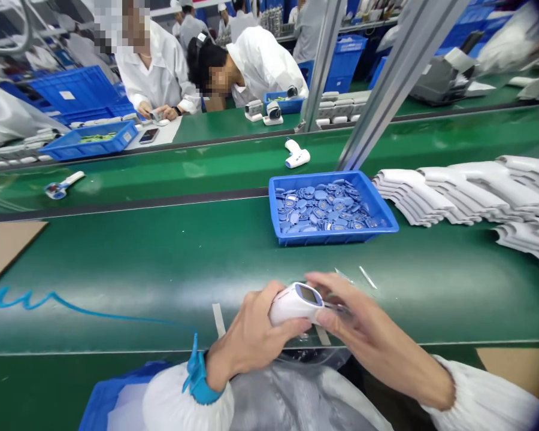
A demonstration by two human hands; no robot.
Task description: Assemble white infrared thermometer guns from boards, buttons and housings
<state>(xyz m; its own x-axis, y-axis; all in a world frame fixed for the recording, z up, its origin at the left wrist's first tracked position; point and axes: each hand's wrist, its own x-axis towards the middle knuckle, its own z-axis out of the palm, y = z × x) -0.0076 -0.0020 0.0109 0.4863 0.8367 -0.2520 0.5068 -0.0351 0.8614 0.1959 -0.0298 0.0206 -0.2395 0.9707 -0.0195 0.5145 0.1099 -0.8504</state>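
A white handheld infrared thermometer with a grey display in a blue frame is held above the near edge of the green work surface. My left hand wraps around its body, thumb along the near side. At the display end, my right hand is curled around it, the thumb against the near corner and the fingers, slightly blurred, on the far side. Between the right thumb and fingers shows a thin, partly hidden shape that I cannot make out. Beyond the hands stands a blue bin filled with small blue oval parts.
Stacked white curved housings lie on the right. Two thermometers, one white and one with exposed insides, rest on the belt. A blue coiled cord leads to my left wrist strap. Metal posts rise ahead; co-workers sit opposite.
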